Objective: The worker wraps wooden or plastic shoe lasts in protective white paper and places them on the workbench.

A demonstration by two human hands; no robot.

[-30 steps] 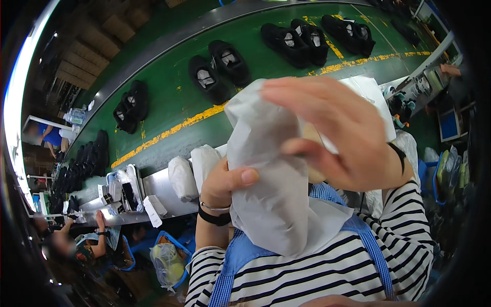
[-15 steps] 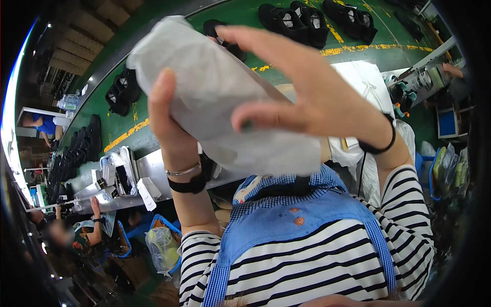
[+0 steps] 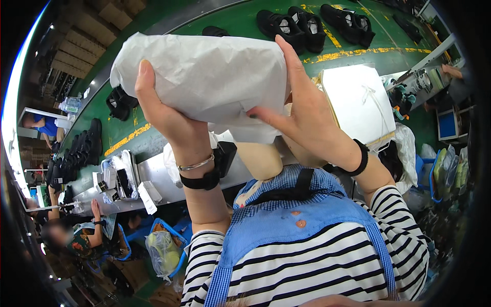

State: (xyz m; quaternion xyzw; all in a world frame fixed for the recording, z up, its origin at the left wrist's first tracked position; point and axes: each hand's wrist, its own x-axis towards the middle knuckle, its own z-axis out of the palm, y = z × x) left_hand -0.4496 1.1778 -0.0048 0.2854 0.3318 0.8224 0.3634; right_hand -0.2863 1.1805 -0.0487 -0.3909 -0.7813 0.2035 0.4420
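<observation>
A long bundle wrapped in white tissue paper point(image 3: 220, 71) is held up in front of me, lying nearly level. What the paper covers is hidden. My left hand point(image 3: 174, 120) grips its left part from below, with the thumb on the near side. Around the right end, my right hand point(image 3: 309, 117) closes with its thumb pressed against the paper. One corner of the sheet hangs loose beneath the bundle. Just below it, two smooth beige rounded forms point(image 3: 261, 158) stand at the bench edge.
A stack of white paper sheets point(image 3: 355, 102) lies on the right of the metal bench point(image 3: 158, 171). Black shoes point(image 3: 281, 28) stand on the green surface point(image 3: 230, 15) beyond. At left are a tray point(image 3: 120, 174), a small white box point(image 3: 148, 193) and a co-worker's hand point(image 3: 96, 209).
The bundle has turned from a steep slant to nearly level. My right hand, raised with spread fingers before, now grips its right end. The paper stack and beige forms show more.
</observation>
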